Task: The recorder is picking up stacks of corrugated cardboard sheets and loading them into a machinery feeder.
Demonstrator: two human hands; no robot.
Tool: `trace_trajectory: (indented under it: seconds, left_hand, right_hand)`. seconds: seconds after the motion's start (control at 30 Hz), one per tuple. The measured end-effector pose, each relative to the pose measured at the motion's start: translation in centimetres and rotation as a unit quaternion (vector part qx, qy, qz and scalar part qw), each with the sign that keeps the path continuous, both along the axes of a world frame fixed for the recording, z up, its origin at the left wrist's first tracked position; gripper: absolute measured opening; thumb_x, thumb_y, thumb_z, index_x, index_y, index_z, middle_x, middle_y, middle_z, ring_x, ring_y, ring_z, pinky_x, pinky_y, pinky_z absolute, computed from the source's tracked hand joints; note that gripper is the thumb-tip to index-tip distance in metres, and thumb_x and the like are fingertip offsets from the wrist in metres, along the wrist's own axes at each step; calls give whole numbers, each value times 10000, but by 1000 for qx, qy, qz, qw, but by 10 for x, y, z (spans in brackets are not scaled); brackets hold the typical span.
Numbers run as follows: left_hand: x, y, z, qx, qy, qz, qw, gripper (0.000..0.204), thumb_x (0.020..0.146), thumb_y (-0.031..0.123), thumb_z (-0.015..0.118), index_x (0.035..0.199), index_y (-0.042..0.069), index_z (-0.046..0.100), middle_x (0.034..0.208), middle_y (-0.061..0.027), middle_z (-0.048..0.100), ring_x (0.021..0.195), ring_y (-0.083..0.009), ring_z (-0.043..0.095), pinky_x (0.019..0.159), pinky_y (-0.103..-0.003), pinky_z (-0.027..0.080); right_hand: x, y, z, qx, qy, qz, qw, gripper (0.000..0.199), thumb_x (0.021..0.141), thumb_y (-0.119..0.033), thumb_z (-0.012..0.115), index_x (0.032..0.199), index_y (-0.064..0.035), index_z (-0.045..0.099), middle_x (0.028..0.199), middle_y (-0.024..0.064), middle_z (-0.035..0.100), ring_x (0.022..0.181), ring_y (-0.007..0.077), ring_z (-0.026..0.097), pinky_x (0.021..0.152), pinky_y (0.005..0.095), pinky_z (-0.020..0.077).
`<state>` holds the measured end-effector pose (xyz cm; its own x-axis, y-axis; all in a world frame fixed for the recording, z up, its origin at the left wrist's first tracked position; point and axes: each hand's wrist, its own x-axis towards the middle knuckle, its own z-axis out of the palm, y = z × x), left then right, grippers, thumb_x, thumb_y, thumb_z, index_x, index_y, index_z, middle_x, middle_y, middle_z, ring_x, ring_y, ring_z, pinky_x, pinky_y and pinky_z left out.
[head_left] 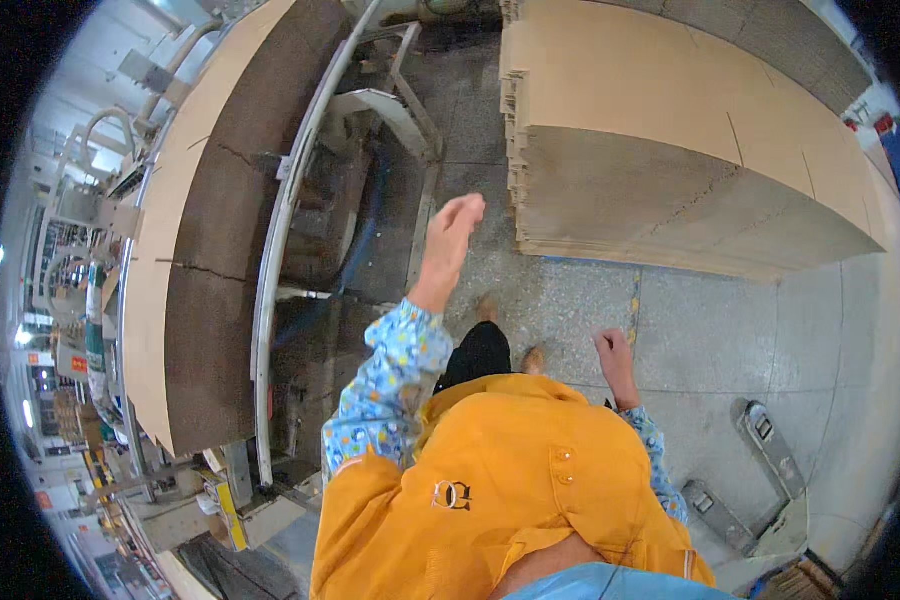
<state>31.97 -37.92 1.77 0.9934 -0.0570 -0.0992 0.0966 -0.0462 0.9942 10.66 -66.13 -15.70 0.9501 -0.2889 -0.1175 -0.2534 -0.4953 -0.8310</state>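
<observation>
My left hand (455,240) is raised in front of me, fingers stretched forward and nothing visible in them. It is between a metal frame (276,300) on the left and a stack of cardboard sheets (660,90) ahead on the right, touching neither. My right hand (617,362) hangs lower over the floor, its fingers curled in loosely with nothing seen in them. Patterned blue sleeves cover both forearms. More cardboard sheets (205,250) lie along the machine on my left, beyond the metal frame.
Grey floor (710,330) stretches between me and the right-hand stack. At the lower right, a pallet truck's forks (770,450) lie on the floor. Machinery with pipes (90,200) fills the far left. Bristles, perhaps a broom (805,580), show at the bottom right.
</observation>
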Motion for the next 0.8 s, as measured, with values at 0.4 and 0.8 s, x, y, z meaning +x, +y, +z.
trace_trajectory:
  seconds: [0.4,0.8]
  left_hand:
    - [185,-89,-15,-46,121,-62,990,532,878,425,619,1177,-10,557,1083,-102,582,977,-220,568,858,-357,460]
    - [207,-92,-1,-51,190,-161,967,566,813,420,702,1142,-20,565,1075,-85,597,967,-188,560,812,-350,465]
  right_hand:
    - [38,0,-4,2,43,-89,995,245,891,-232,593,951,6,603,850,210,626,789,362,617,703,394,481]
    - [123,8,17,-38,-11,-107,994,151,859,-134,604,926,1,604,871,205,620,836,372,613,731,422,486]
